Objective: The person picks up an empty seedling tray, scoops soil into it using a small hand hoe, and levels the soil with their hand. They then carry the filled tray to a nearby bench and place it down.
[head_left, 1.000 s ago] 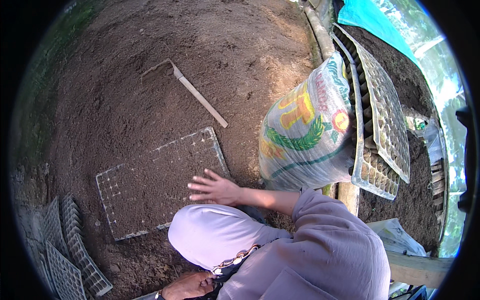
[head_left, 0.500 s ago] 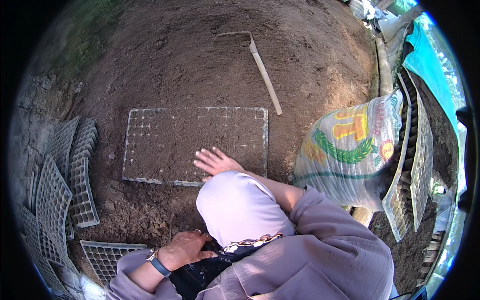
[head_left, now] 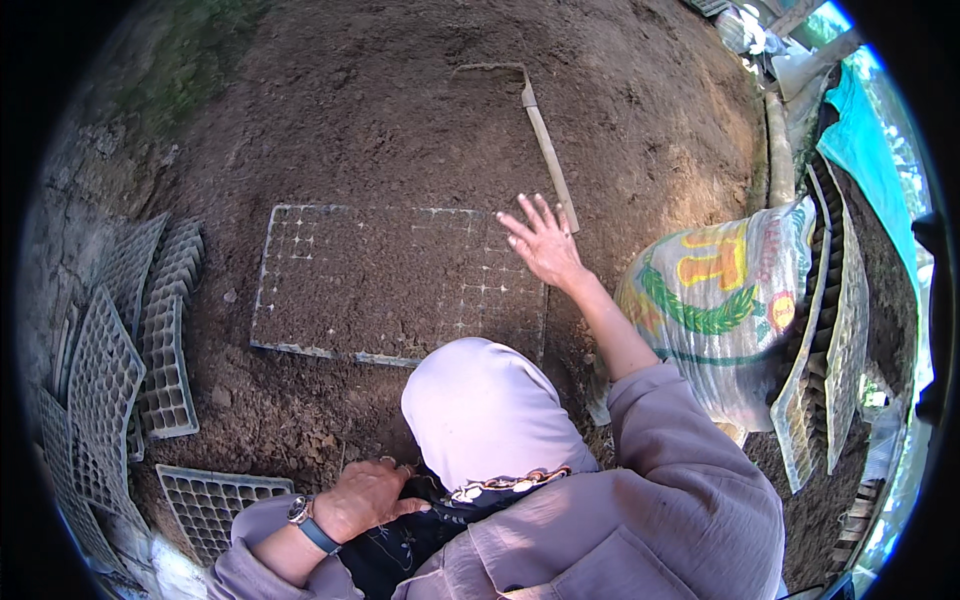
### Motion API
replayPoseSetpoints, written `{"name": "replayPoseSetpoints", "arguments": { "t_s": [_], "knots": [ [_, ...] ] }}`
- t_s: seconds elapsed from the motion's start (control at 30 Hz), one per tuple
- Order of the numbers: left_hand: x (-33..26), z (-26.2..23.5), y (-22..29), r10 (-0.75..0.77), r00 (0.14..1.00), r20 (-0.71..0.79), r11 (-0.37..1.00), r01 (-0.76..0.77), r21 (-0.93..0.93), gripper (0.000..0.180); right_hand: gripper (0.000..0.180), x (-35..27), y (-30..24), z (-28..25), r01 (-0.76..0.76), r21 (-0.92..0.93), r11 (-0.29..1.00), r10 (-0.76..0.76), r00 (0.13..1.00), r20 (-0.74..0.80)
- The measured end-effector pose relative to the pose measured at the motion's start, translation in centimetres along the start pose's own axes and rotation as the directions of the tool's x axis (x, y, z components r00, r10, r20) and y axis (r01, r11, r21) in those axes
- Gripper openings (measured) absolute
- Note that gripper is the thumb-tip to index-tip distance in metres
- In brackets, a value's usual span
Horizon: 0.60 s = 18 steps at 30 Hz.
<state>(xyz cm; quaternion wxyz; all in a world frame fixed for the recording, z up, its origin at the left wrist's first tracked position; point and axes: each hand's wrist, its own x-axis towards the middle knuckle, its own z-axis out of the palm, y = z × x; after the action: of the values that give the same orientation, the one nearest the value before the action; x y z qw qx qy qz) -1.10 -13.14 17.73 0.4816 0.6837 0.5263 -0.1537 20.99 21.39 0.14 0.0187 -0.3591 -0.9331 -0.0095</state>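
Note:
A large seedling tray (head_left: 308, 352) lies flat before me, mostly covered in dark brown soil. Cell edges show through at its left side and across its right part. My right hand (head_left: 543, 240) is open, fingers spread, at the tray's far right corner, near the end of a wooden handle. It holds nothing that I can see. Close to my body, my left hand (head_left: 368, 500), with a wristwatch on the arm, rests over black patterned cloth (head_left: 390, 548). Its thumb stands apart from the bent fingers, whose tips are partly hidden.
A hoe (head_left: 548, 150) lies on the soil beyond the tray. Several empty seedling trays (head_left: 165, 350) lean at the left, and another tray (head_left: 215, 500) lies nearer. On the right stand a full woven sack (head_left: 700, 320) and more upright trays (head_left: 848, 330).
My right hand has swept from the tray's near middle to its far right corner, and more cell edges show on the right. My left hand stays put.

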Motion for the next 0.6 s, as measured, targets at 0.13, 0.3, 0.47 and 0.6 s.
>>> {"name": "replayPoseSetpoints", "arguments": {
  "t_s": [0.13, 0.3, 0.47, 0.6],
  "knots": [
    [0.4, 0.2, 0.5, -0.113, 0.993, -0.041, 0.992, 0.115, 0.056, 0.057, 0.051, 2.4, 2.4, -3.2, -0.126, 0.141, 0.982, 0.166, 0.932, -0.323],
    [2.5, 0.8, -0.4, -0.077, 0.932, -0.354, 0.992, 0.038, -0.117, 0.042, 0.058, 1.5, -1.0, -2.5, -0.136, 0.135, 0.981, 0.163, 0.964, -0.212],
    [4.5, 1.7, -1.6, 0.297, 0.868, -0.398, 0.927, -0.361, -0.096, 0.034, 0.060, 0.1, -2.2, -0.9, -0.049, 0.221, 0.974, 0.098, 0.971, -0.218],
    [3.8, 2.7, -0.1, 0.308, 0.942, 0.131, 0.935, -0.275, -0.223, 0.027, 0.061, -2.1, -3.5, 0.0, -0.057, 0.228, 0.972, 0.081, 0.992, -0.097]
  ]
}}
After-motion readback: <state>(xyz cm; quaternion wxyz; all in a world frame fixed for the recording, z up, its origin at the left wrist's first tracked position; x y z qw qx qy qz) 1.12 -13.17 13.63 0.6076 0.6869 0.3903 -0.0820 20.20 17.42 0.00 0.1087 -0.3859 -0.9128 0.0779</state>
